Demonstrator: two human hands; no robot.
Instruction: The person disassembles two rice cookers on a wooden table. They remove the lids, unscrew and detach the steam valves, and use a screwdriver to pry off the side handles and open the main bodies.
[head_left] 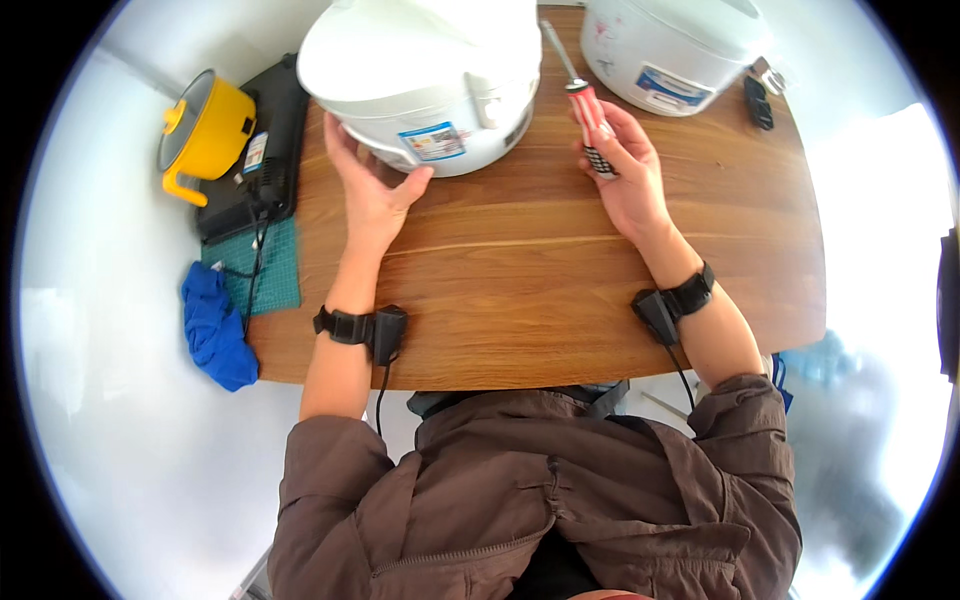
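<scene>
A white rice cooker [400, 75] stands at the far side of the wooden table, left of the middle, with a blue-and-white label on its side. My left hand [374, 200] grips its lower left side, the thumb along the bottom edge and the fingers partly hidden against the body. To the right of it, my right hand [632, 180] is closed round the red, white and black handle of a screwdriver [580, 98]. The metal shaft points up and away from me, apart from both cookers. A second white rice cooker [672, 55] with a floral print sits at the far right.
At the left, a yellow electric pot [220, 125] rests on a black flat appliance [275, 115] with a cable. Below them are a green cutting mat [278, 270] and a blue cloth [215, 335] over the table's edge. A small black object [758, 103] lies far right on the table [520, 300].
</scene>
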